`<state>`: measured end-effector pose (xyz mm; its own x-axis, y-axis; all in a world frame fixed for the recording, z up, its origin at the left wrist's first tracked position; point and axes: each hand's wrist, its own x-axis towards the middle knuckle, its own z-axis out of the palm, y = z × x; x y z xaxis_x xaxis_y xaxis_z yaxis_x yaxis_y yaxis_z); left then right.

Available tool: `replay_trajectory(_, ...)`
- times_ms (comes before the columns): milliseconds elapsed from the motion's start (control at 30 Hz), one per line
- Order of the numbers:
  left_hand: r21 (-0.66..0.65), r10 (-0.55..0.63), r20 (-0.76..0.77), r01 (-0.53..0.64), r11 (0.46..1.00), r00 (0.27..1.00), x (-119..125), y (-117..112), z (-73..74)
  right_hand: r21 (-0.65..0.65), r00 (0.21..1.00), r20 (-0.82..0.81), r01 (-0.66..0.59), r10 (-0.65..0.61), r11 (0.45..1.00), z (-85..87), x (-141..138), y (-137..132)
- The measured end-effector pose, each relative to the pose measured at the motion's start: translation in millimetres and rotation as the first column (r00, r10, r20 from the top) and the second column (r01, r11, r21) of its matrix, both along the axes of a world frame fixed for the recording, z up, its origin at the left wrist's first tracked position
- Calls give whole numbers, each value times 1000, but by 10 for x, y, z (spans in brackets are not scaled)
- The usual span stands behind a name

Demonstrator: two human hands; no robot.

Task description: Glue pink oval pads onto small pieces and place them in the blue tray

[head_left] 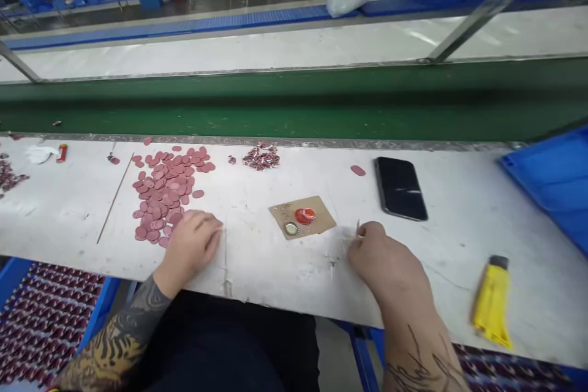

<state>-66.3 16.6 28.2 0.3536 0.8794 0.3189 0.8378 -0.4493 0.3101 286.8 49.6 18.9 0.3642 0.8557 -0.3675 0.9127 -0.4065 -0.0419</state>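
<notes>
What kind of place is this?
Probably a factory assembly line for small parts: a long green strip that looks like a conveyor belt, a pile of pink oval pieces on the worktop, and a blue tray filled with rows of dark red pieces.

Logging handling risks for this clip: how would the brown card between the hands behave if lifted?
The card looks thin and flat, so probably light and slightly bendy. With the red lump and round cap on it, tilting might shift them unless stuck down.

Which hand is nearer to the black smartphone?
Right. The right hand is close, below-left of the black smartphone; the left hand is far left, beside the pink discs.
</notes>
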Motion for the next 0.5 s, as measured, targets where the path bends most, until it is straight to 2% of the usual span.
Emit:
replay_trajectory(100, -37, 189, -202, -201, 979, 961, -188, 341, 7, -67, 1000, 13, 27, -26, 997, 55, 1, 20)
replay_trajectory(200, -63, 240, -253, -264, 963, 937, -265, 604, -19, -52, 999, 4, 36, -36, 998, 93, 83, -47)
replay_trajectory(267, -77, 253, -250, -279, 957, 935, -283, 711, -35, 7, 998, -56, 28, -28, 1000, 96, 190, -162)
replay_trajectory(367, -121, 250, -224, -281, 952, 942, -272, 769, -29, 121, 959, -284, 36, -1, 992, 66, 370, -423)
replay_trajectory(433, -184, 205, -178, -238, 954, 962, -213, 736, -8, 197, 886, -463, 83, 18, 977, 32, 432, -607)
replay_trajectory(500, -267, 120, -111, -145, 953, 987, -96, 645, 8, 263, 769, -637, 154, 52, 952, -3, 398, -760)
